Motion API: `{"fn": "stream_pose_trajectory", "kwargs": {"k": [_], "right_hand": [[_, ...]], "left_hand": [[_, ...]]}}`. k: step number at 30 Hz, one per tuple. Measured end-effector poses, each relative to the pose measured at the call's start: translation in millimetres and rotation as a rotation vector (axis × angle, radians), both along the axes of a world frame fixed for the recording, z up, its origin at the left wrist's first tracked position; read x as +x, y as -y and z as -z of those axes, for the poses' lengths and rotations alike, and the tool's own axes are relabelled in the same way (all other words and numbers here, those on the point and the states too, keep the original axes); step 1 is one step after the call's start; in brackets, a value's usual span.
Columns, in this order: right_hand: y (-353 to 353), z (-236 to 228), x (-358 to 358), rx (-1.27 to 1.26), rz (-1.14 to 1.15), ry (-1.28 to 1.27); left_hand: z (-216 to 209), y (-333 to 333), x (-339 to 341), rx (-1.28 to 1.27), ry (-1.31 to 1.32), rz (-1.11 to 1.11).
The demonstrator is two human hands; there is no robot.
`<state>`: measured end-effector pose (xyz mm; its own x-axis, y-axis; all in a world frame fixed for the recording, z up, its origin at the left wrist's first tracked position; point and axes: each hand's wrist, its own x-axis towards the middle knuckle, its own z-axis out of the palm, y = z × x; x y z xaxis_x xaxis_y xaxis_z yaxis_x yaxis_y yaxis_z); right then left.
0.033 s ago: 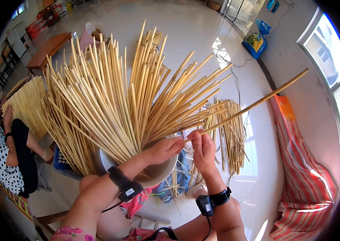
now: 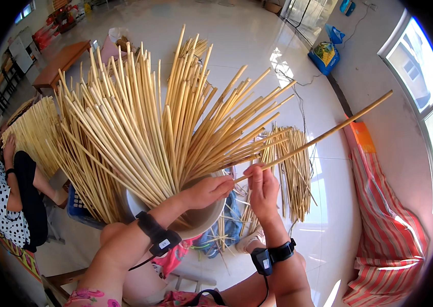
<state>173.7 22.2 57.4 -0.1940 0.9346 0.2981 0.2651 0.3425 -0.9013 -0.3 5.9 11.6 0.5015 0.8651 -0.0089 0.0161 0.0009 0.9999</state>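
Observation:
My left hand (image 2: 207, 192) is closed in a pinch on the near end of a long, thin tan reed stalk (image 2: 329, 131). Close beside it, my right hand (image 2: 264, 190) has its fingers around the same stalk a little farther up. From there the stalk slants up to the far right. Just beyond my left hand, a pale round tub (image 2: 213, 217) holds a large fanned-out bunch of similar stalks (image 2: 129, 128), their lower ends partly hidden by my left arm.
More stalks (image 2: 295, 179) lie on the floor to the right. A blue crate (image 2: 81, 207) stands left of the tub. Another person (image 2: 1, 199) sits at far left, a hand on pale stalks (image 2: 40, 133). Red striped cloth (image 2: 387, 240) hangs along the right wall.
My right hand has shifted slightly to the right along the stalk, its fingers a bit looser. The stalk's far end dips slightly. My left hand stays almost where it was.

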Motion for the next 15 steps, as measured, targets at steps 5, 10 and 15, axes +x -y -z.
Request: {"fn": "stream_pose_trajectory", "kwargs": {"k": [5, 10, 15], "right_hand": [[-22, -18, 38, -0.069, 0.11, -0.428], [-15, -4, 18, -0.242, 0.043, -0.379], [5, 23, -18, -0.271, -0.131, -0.227]], "left_hand": [[3, 2, -23, -0.05, -0.131, 0.154], [-1, 7, -22, -0.186, -0.016, 0.143], [-23, 3, -6, -0.288, 0.209, 0.031]]}}
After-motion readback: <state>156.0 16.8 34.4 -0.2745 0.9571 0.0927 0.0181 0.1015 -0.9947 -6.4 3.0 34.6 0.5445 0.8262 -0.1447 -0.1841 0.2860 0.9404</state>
